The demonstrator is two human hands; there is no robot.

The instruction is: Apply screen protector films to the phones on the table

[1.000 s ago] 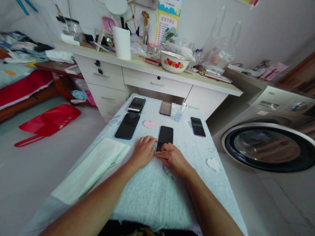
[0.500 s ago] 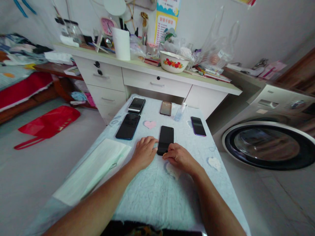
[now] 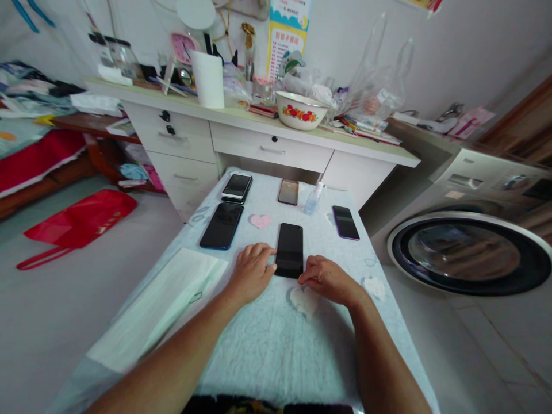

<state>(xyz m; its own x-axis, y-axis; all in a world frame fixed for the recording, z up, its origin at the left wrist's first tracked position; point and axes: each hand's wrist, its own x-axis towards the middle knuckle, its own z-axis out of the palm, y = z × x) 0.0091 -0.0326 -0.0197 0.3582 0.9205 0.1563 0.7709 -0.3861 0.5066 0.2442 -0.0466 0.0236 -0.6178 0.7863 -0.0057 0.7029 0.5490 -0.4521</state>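
A black smartphone lies flat, screen up, on the cloth-covered table in front of me. My left hand rests at its left edge, thumb and forefinger apart and touching or nearly touching the side. By the lower right corner, my right hand has its fingers curled into a pinch; whatever they hold, if anything, is too small to make out. Farther off are a larger dark phone, a small stack of phones, a brownish phone case, a clear spray bottle and a purple-edged phone.
A pale folded sheet or packet lies along the table's left side. Behind the table stands a white desk with a flowered bowl and a paper roll. At right is a washing machine; a red bag lies on the floor.
My right hand has slid right and slightly down, off the phone's lower right corner, uncovering it. My left hand stays at the left edge. The view has shifted slightly.
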